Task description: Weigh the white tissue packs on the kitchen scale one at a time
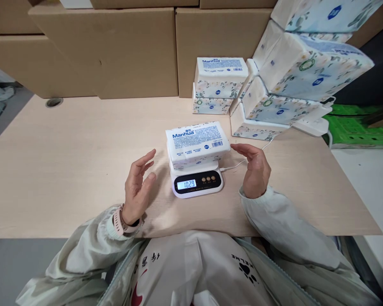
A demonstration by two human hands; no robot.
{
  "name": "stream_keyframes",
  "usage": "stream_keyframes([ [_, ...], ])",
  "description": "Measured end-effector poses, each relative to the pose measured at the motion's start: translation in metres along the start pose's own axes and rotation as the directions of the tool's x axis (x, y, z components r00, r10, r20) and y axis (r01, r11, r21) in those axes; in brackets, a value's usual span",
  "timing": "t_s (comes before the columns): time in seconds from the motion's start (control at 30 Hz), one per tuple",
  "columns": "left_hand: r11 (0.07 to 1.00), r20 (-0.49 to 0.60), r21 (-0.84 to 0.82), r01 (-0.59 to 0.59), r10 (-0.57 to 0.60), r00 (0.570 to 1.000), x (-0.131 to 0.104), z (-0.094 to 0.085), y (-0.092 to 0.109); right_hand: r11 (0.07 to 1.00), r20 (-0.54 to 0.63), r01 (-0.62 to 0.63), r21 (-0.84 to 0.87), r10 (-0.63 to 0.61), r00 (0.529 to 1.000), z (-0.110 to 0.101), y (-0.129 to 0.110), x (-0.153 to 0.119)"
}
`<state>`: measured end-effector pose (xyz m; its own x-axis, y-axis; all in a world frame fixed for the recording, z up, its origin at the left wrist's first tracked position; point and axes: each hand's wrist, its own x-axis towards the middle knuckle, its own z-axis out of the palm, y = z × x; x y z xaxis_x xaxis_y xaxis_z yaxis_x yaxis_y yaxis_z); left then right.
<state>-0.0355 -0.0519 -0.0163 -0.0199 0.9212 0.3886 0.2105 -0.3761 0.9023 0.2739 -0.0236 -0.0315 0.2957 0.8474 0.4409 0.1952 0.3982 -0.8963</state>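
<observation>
I saw the tissue pack (198,142) lying on the white scale (198,183), a pale soft-edged block with blue Manhua print and a barcode facing up. My left hand (138,187) was apart from its left side, thumb and fingers spread; my right hand (254,171) was just beside its right end, fingers together, contact impossible to tell. The tabletop (67,170) stretched widest leftward; cardboard boxes (134,51) walled the back, and stacked packs (277,101) crowded the right rear.
</observation>
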Motion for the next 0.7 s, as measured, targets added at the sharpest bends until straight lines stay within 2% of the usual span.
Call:
stream_keyframes([
  [0.53, 1.000, 0.028, -0.015, 0.008, -0.008, 1.000, 0.0006, -0.0014, 0.0010, 0.998, 0.017, -0.020, -0.055, 0.021, 1.000, -0.0011, -0.0016, -0.0017],
  [0.63, 0.999, 0.048, 0.024, 0.023, -0.024, 0.999, 0.0017, -0.0022, -0.0013, 0.996, 0.069, -0.018, -0.088, 0.024, 0.997, -0.0034, 0.0018, -0.0004],
  [0.7, 0.998, 0.110, 0.063, 0.020, -0.027, 0.994, 0.0050, -0.0005, -0.0046, 0.994, 0.160, -0.013, -0.105, 0.030, 0.987, -0.0017, 0.0053, 0.0007],
])
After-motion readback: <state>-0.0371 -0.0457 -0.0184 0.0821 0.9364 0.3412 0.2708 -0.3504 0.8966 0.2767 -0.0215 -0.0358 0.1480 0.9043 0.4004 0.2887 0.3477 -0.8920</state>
